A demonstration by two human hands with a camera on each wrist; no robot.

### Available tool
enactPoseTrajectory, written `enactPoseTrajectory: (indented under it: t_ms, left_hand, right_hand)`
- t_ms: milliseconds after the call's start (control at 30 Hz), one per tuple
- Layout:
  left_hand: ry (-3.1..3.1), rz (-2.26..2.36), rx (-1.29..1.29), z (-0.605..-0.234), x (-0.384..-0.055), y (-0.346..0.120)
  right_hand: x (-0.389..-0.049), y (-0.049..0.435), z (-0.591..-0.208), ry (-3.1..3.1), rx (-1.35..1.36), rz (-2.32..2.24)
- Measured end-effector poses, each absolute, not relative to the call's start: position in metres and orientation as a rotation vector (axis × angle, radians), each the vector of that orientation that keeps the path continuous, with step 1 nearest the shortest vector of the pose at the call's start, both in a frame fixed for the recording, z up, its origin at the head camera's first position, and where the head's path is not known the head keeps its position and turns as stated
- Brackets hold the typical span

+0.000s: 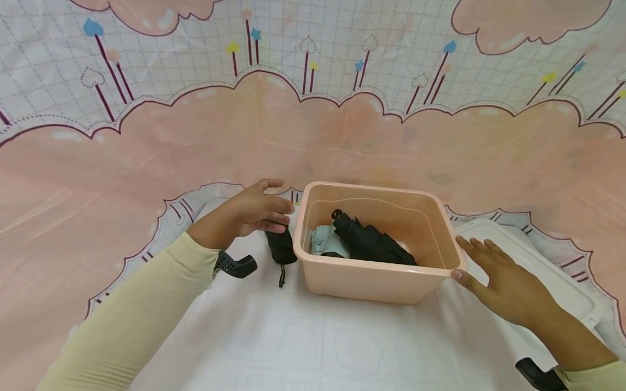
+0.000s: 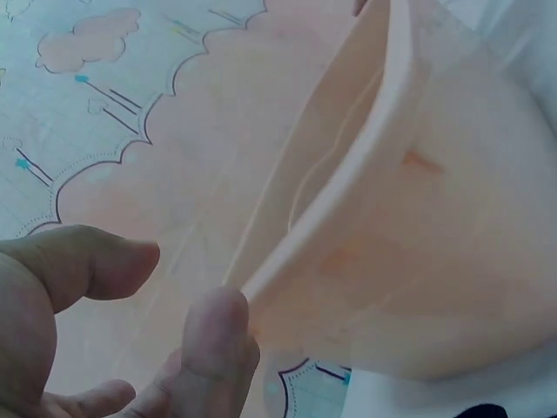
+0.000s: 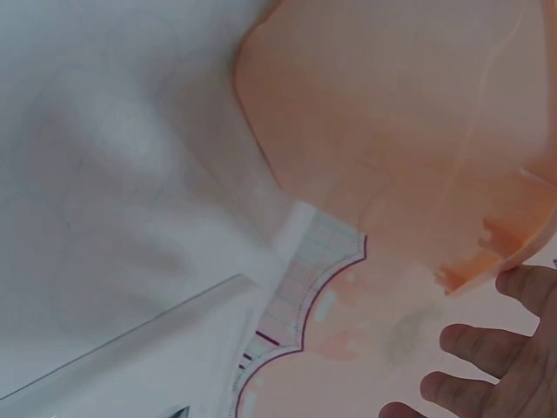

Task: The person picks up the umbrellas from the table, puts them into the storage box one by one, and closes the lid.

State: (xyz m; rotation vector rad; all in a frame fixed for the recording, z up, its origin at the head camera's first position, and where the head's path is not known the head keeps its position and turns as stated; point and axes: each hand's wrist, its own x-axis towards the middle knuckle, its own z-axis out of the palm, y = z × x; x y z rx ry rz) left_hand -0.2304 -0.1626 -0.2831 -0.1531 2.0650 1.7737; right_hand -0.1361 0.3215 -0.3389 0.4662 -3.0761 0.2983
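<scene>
So the peach bin [image 1: 374, 283] sits in the middle of the white surface [image 1: 274, 342], between both hands. Its front wall cuts off the bottom of what's inside, so the dark scrap [image 1: 332, 254] low at the left is mostly hidden, no clue what it is. The left hand [image 1: 259, 209] covers the top of the black drawstring pouch [image 1: 282, 248] just outside the bin; its fingers are loosely spread at the left rim, can't tell if they actually touch. The right hand [image 1: 513, 288] is spread too, thumb and fingertips against the right rim, blocking part of a flat white panel [image 1: 548, 266]. The bin looks like smooth plastic with a rounded, rolled rim. Inside, a black pleated umbrella [image 1: 374, 241] lies slanted beside a soft grey-green cloth [image 1: 323, 239].
</scene>
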Motion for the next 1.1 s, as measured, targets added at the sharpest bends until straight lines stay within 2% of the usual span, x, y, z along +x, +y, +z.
enactPoseTrajectory:
  t_ms: [633, 1100]
  left_hand:
    - [2.049, 1.721, -0.462, -0.354, -0.247, -0.196]
    - [1.954, 1.816, -0.567, -0.391, -0.254, -0.200]
  right_hand:
    - [-0.136, 0.320, -0.338, -3.082, 0.455, 0.292]
    - [-0.136, 0.320, -0.338, -3.066, 0.462, 0.289]
